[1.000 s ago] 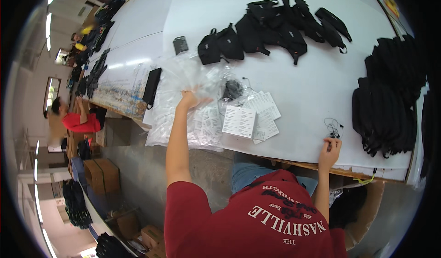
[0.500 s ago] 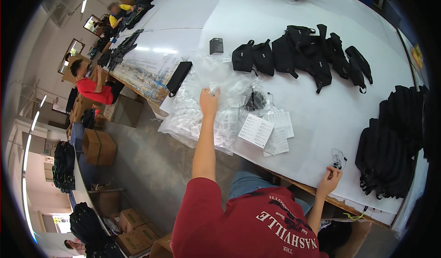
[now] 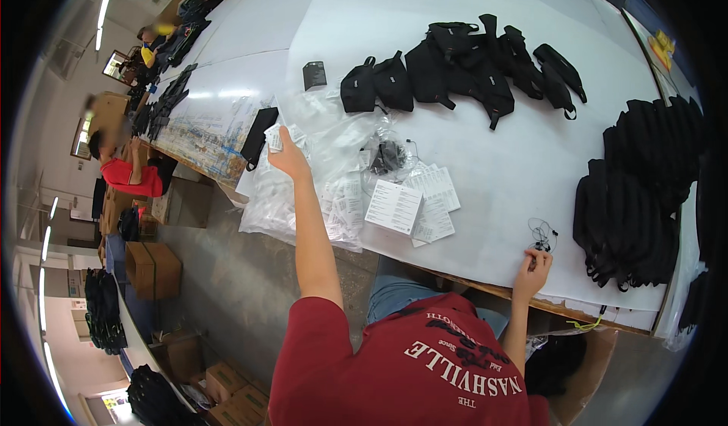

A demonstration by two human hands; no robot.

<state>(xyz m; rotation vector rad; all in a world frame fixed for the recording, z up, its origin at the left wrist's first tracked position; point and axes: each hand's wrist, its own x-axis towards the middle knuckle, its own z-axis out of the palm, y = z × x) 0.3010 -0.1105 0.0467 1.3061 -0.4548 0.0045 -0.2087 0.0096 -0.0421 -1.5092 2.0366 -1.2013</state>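
My left hand (image 3: 288, 158) is stretched out over the left part of the table, closed on a clear plastic bag with a white printed label (image 3: 274, 136). Beneath that arm spreads a heap of clear plastic bags (image 3: 307, 206). Close to the table's front edge, my right hand (image 3: 533, 269) pinches a thin black cable (image 3: 541, 233), whose loops lie on the tabletop beyond the fingers. Between the hands are white printed cards (image 3: 393, 206) and a clear bag of dark cables (image 3: 388, 157). A flat black pouch (image 3: 260, 134) rests just past my left hand.
Black bags (image 3: 455, 66) lie in a row across the white table (image 3: 485, 176). A stack of black bags (image 3: 626, 221) rises on the right. A small black box (image 3: 314, 75) stands farther back. One person in red (image 3: 130, 174) works at the left, with cardboard boxes (image 3: 153, 268) nearby.
My left hand has moved left from the middle of the bag heap, and a labelled plastic bag now shows in it. My right hand keeps pinching the cable. The whole view has shifted slightly.
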